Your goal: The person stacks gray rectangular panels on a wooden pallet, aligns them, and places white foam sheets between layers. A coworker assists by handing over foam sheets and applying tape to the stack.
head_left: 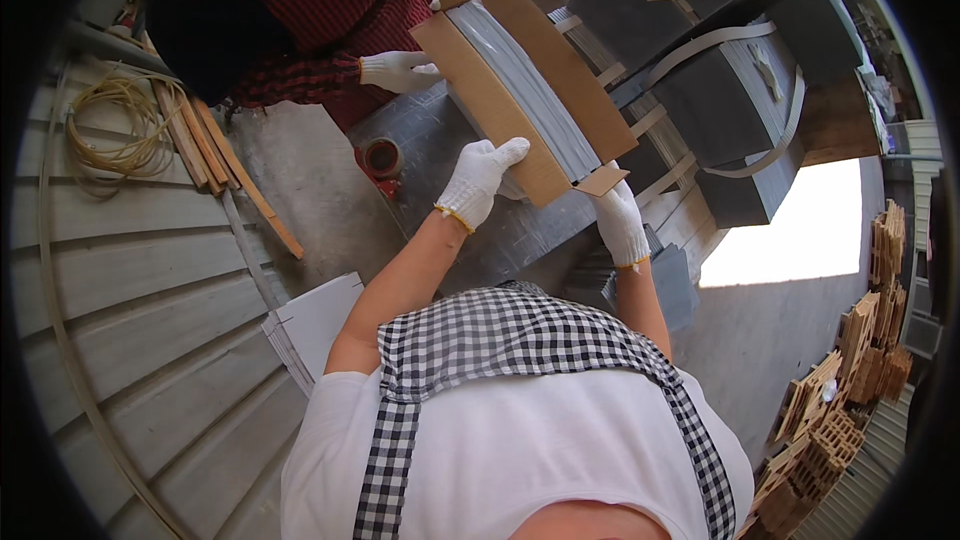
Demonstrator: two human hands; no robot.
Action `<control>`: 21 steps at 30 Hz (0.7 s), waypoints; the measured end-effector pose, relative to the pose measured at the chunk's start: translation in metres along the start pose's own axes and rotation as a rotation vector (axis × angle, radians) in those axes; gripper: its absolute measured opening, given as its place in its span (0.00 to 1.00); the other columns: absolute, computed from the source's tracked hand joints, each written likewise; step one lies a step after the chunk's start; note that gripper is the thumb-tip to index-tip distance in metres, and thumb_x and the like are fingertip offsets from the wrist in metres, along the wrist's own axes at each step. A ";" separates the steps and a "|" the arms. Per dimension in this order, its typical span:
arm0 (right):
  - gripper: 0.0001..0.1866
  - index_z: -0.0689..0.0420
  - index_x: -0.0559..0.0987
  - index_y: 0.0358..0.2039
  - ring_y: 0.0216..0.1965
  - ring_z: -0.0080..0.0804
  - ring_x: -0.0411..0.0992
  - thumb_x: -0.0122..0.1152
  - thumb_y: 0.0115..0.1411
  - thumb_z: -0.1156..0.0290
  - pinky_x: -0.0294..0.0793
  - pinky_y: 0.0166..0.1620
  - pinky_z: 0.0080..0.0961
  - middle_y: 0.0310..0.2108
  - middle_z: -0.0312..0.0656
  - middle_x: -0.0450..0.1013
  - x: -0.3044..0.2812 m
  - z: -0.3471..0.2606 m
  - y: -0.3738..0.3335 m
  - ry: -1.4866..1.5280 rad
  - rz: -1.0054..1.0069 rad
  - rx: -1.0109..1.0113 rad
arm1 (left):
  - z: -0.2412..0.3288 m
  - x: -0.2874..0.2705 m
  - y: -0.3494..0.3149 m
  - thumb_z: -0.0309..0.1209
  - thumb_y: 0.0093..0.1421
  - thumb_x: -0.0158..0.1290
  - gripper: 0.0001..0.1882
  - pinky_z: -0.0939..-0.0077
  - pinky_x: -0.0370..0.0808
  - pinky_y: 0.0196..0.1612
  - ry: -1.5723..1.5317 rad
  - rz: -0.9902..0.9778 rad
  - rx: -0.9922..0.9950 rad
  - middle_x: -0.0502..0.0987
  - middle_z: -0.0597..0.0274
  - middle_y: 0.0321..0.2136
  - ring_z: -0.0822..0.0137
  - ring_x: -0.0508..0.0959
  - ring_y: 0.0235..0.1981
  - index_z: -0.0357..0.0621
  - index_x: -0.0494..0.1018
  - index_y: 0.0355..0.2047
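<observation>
A long brown cardboard box (475, 90) with its flaps up lies slanted over a dark grey table (500, 235). Grey strips or panels (530, 90) under clear plastic fill it lengthwise. My left hand (478, 178), in a white knit glove, grips the near left side of the box, thumb lying along the cardboard. At the near right end my gloved right hand (620, 222) is closed on the box by a small end flap (602, 179), its fingertips partly hidden. Across from me a co-worker's gloved hands (398, 71) are at the far part of the box.
A red tape dispenser (385, 190) with brown tape sits at the table's left edge. Stacked dark grey panels (725, 100) with straps stand to the right. Wooden strips (225, 155) and a coiled hose (118, 130) are at left; wood piles (840, 390) lie at far right.
</observation>
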State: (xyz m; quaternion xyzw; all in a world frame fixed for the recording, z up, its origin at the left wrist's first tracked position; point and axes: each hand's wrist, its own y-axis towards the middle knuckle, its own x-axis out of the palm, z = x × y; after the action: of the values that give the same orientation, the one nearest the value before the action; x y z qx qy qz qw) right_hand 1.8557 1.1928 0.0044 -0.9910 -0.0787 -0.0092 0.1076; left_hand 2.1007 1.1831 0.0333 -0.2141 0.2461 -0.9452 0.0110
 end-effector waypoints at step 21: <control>0.28 0.59 0.70 0.59 0.54 0.33 0.73 0.66 0.59 0.69 0.70 0.56 0.28 0.52 0.45 0.74 0.070 -0.029 0.006 -0.249 0.416 -0.309 | 0.053 0.046 -0.010 0.50 0.57 0.57 0.27 0.66 0.75 0.27 0.697 0.155 0.293 0.76 0.52 0.14 0.60 0.78 0.16 0.36 0.77 0.17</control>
State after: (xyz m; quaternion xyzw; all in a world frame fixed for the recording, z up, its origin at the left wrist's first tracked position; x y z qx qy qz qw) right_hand 1.9258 1.1912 0.0338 -0.9841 0.1158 0.1227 -0.0556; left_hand 2.0812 1.1615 0.0978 0.1431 0.1131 -0.9828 0.0284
